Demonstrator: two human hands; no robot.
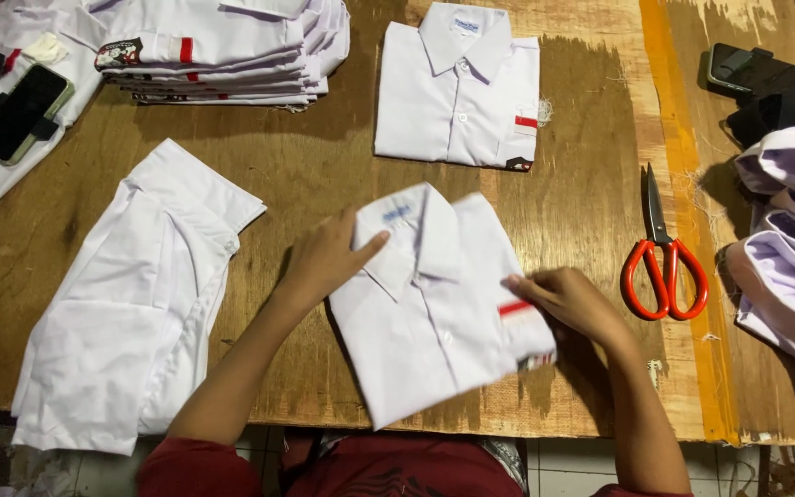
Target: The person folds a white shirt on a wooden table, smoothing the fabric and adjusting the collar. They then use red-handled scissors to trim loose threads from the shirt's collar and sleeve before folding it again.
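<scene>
A folded white shirt (430, 313) with a collar and a red-striped pocket lies tilted near the table's front edge. My left hand (328, 258) holds its upper left corner, thumb resting on the collar. My right hand (570, 299) pinches its right edge at the red stripe. Both hands grip the same shirt, one on each side of it.
Another folded white shirt (460, 87) lies behind it, a stack of folded shirts (232, 51) at the back left. An unfolded white shirt (131, 304) lies at left. Red-handled scissors (662, 258) and heaped white garments (793, 248) are at right. Phones (22, 112) (738, 66) rest near the far corners.
</scene>
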